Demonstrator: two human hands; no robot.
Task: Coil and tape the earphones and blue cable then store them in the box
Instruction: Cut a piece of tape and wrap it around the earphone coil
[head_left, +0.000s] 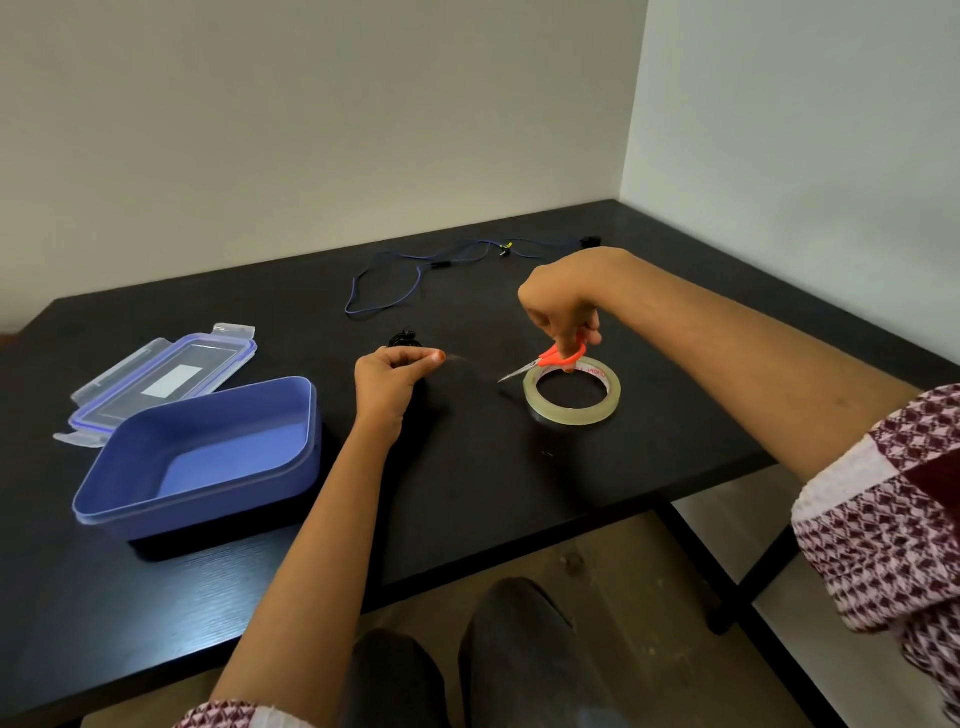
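Note:
My right hand (563, 306) grips small orange-handled scissors (550, 360) just above the roll of clear tape (571, 393); the blades point left. My left hand (389, 376) pinches the end of a clear strip of tape (460, 358) that runs toward the blades. The coiled black earphones (406, 339) lie on the table just behind my left hand, partly hidden by it. The blue cable (395, 280) lies loose and uncoiled at the back of the black table (493, 478). The blue box (208, 457) stands open at the left.
The box's clear lid (166, 376) lies flat behind the box. A small black part (590, 240) sits at the cable's far right end. White walls close the table's back and right. The table's front edge runs near my knees.

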